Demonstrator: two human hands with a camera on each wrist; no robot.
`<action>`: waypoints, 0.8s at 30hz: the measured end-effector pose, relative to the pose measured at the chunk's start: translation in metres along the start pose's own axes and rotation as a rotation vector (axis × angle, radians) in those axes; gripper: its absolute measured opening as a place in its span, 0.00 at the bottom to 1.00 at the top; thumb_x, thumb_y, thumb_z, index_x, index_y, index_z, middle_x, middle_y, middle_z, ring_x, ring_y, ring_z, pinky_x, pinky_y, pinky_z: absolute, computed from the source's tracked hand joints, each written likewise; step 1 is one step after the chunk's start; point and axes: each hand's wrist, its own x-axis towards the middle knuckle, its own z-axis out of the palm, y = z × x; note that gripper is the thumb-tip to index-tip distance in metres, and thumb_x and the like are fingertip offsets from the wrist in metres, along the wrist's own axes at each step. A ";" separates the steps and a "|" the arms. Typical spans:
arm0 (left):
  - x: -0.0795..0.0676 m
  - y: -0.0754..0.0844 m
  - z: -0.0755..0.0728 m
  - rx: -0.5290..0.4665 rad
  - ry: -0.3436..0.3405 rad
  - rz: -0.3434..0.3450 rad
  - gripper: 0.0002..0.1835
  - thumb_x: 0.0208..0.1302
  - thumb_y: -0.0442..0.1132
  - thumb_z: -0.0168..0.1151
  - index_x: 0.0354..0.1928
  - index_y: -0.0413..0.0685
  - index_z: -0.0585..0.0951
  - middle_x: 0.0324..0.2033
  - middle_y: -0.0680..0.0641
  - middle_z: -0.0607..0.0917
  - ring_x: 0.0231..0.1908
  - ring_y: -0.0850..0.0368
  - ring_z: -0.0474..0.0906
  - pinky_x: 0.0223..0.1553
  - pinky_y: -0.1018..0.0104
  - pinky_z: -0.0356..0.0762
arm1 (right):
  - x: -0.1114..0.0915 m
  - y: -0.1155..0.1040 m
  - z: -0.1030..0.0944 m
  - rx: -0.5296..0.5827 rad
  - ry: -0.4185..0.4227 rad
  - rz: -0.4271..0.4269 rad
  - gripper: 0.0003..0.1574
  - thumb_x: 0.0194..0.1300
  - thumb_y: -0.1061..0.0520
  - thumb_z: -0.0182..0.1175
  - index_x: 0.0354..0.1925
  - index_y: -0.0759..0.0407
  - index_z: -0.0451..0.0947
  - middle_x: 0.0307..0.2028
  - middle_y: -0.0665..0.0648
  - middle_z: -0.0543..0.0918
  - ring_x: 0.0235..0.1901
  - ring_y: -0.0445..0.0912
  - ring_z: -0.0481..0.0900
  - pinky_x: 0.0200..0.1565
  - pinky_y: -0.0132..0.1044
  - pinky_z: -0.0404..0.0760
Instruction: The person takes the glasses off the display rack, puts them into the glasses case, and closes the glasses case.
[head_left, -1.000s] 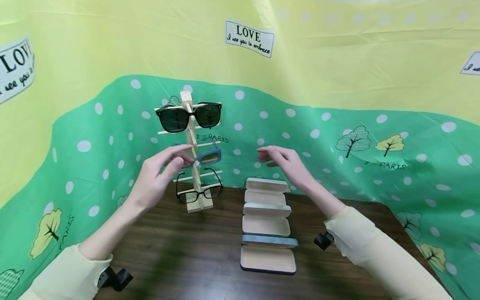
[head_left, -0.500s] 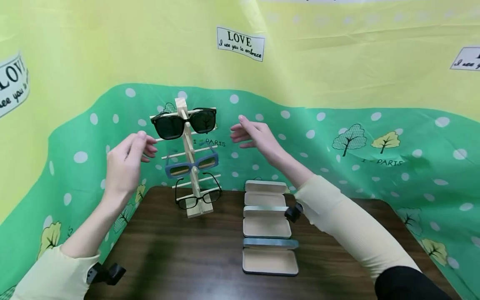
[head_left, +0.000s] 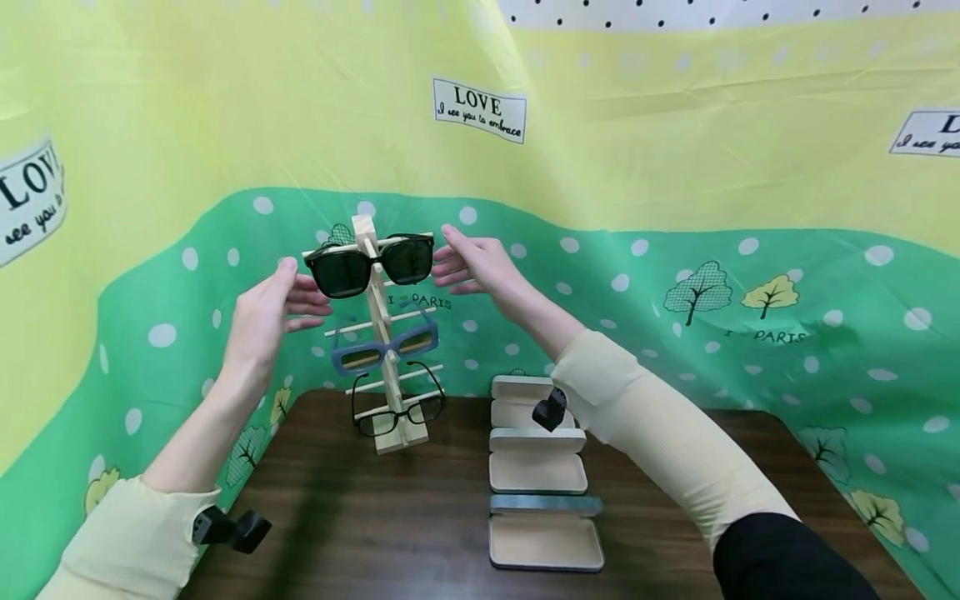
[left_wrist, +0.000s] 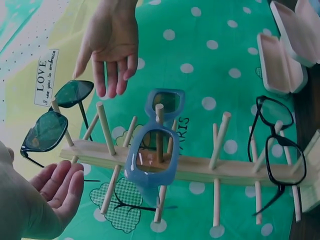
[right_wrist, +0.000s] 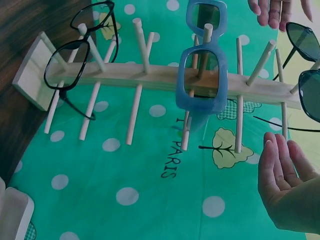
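Black sunglasses (head_left: 341, 274) sit on the top pegs of a wooden glasses stand (head_left: 378, 304). My left hand (head_left: 264, 321) is at their left side, fingers extended and thumb raised. On the other side my right hand (head_left: 483, 271) has its fingertips close to the right lens edge; whether they touch cannot be told from the head view. In the wrist views a gap shows between each hand and the frame. Blue-framed sunglasses (head_left: 384, 348) rest on the middle pegs, and black-rimmed eyeglasses (head_left: 386, 422) hang lowest. Neither hand holds anything.
Several pegs stick out from both sides of the stand. To its right, on the dark wooden table (head_left: 390, 517), three opened glasses cases stand in a row: a back one (head_left: 517, 412), a middle one (head_left: 537, 472) and a front one (head_left: 546, 542). A patterned cloth (head_left: 675, 367) hangs behind.
My left hand has drawn back from in front of the blue sunglasses and risen beside the black ones. My right hand has moved left from above the cases to their other side.
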 end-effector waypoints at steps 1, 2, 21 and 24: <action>0.000 0.000 0.000 -0.047 -0.011 -0.007 0.31 0.78 0.65 0.44 0.51 0.45 0.79 0.37 0.56 0.87 0.38 0.62 0.88 0.42 0.74 0.85 | 0.000 -0.001 0.001 0.006 0.004 0.004 0.38 0.79 0.32 0.45 0.58 0.61 0.81 0.52 0.64 0.88 0.49 0.53 0.90 0.54 0.48 0.87; 0.001 0.001 0.000 -0.095 -0.022 -0.014 0.30 0.78 0.65 0.45 0.51 0.45 0.79 0.37 0.55 0.87 0.38 0.61 0.88 0.42 0.74 0.86 | 0.001 -0.002 0.002 0.012 0.004 0.008 0.38 0.79 0.32 0.46 0.58 0.61 0.81 0.52 0.64 0.88 0.48 0.53 0.90 0.54 0.49 0.87; 0.006 0.006 0.008 -0.389 -0.075 -0.032 0.22 0.77 0.56 0.55 0.53 0.44 0.76 0.38 0.52 0.85 0.37 0.61 0.86 0.45 0.72 0.86 | -0.002 -0.017 0.016 0.058 0.039 -0.006 0.28 0.79 0.40 0.53 0.51 0.62 0.84 0.41 0.60 0.89 0.36 0.46 0.88 0.47 0.46 0.89; 0.006 0.008 0.010 -0.393 -0.069 -0.043 0.21 0.76 0.56 0.55 0.50 0.43 0.76 0.38 0.52 0.84 0.36 0.60 0.85 0.46 0.72 0.86 | -0.002 -0.018 0.016 0.067 0.042 -0.017 0.28 0.79 0.41 0.54 0.52 0.63 0.84 0.38 0.58 0.88 0.35 0.46 0.88 0.48 0.47 0.89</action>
